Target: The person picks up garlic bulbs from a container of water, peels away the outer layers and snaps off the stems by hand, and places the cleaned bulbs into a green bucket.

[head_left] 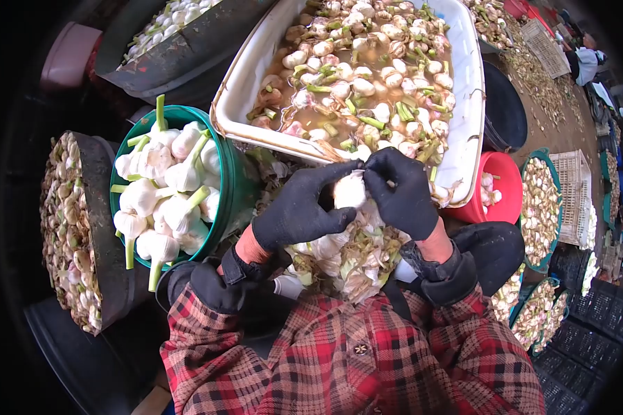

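We see no real surface here. The work goes on low over the lap, among containers that stand close together on a brown floor (567,131), which is littered with skins. It looks like a large sorting place, and another person (588,62) sits far away at the top right.

Both hands wear black gloves. The left hand (301,211) and the right hand (401,194) grasp one garlic bulb (349,190) between their fingertips, the thumbs pressing on it. The bulb is in the middle, just in front of the near rim of the white tub (246,69) and above a heap of skins (363,259) on the lap.

We count one white tub, full of brown water with many bulbs and green stalk pieces, too many to count. To the left stands one green bucket (232,173), which holds more than ten clean white bulbs with short green stalks. To the right is one red bucket (495,207), with only a few bulbs showing. Two white crates (574,187) are further right. Several dark tubs with garlic waste stand around.
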Demonstrator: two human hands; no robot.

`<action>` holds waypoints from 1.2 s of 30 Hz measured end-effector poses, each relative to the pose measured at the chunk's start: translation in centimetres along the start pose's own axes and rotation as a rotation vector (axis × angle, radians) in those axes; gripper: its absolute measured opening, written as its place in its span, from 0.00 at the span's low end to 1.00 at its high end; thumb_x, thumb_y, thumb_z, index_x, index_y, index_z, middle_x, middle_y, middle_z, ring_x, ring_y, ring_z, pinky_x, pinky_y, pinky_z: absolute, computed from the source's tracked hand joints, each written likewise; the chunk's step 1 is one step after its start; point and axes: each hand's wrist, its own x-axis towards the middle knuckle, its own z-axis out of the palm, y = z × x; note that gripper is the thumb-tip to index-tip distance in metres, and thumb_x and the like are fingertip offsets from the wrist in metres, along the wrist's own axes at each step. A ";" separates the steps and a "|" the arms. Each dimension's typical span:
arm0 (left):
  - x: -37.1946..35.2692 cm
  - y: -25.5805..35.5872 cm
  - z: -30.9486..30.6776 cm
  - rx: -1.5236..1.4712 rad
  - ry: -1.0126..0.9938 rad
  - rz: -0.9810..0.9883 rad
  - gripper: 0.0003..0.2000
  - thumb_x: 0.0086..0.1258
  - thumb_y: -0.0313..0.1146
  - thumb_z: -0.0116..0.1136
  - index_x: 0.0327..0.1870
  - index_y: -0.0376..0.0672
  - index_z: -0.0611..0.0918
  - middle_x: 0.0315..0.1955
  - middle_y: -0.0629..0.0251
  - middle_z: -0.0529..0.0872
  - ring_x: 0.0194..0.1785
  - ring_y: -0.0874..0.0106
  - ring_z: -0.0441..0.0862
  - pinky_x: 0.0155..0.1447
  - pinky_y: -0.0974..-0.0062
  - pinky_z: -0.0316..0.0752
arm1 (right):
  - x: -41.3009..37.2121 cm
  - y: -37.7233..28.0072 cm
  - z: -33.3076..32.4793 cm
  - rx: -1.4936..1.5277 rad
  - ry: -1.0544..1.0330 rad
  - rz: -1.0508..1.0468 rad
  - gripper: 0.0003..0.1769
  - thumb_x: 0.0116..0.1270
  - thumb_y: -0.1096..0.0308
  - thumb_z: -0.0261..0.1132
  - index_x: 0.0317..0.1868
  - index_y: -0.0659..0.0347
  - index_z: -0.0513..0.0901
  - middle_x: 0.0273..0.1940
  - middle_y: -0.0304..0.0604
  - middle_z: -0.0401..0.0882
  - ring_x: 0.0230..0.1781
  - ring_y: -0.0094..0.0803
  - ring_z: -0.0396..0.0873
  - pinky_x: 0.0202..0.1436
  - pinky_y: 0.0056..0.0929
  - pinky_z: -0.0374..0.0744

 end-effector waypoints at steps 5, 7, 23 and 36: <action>0.6 -1.2 0.4 0.066 0.136 0.183 0.33 0.62 0.34 0.66 0.68 0.34 0.67 0.54 0.60 0.79 0.50 0.77 0.77 0.54 0.77 0.75 | -0.5 0.6 0.3 0.316 0.025 0.056 0.10 0.60 0.75 0.68 0.42 0.66 0.81 0.35 0.43 0.84 0.36 0.26 0.83 0.39 0.28 0.79; 0.5 -0.3 0.6 -0.281 0.173 -0.122 0.37 0.59 0.35 0.69 0.69 0.35 0.65 0.55 0.55 0.78 0.41 0.74 0.81 0.45 0.75 0.79 | -0.7 -0.2 0.8 0.332 0.040 0.177 0.07 0.60 0.76 0.67 0.39 0.66 0.81 0.33 0.44 0.83 0.33 0.31 0.83 0.37 0.29 0.78; 0.2 -0.6 1.4 0.474 0.323 0.353 0.24 0.54 0.35 0.67 0.52 0.33 0.77 0.36 0.48 0.83 0.37 0.56 0.83 0.44 0.68 0.76 | -0.4 0.7 1.6 0.240 0.057 0.306 0.07 0.62 0.74 0.64 0.35 0.71 0.83 0.26 0.50 0.83 0.25 0.30 0.80 0.33 0.31 0.76; -0.5 -0.1 0.8 0.063 0.123 0.153 0.29 0.62 0.31 0.66 0.62 0.33 0.69 0.53 0.55 0.79 0.56 0.68 0.78 0.62 0.70 0.71 | -0.5 0.8 1.0 0.460 -0.065 0.436 0.10 0.65 0.71 0.59 0.32 0.71 0.82 0.21 0.38 0.76 0.25 0.20 0.68 0.30 0.30 0.70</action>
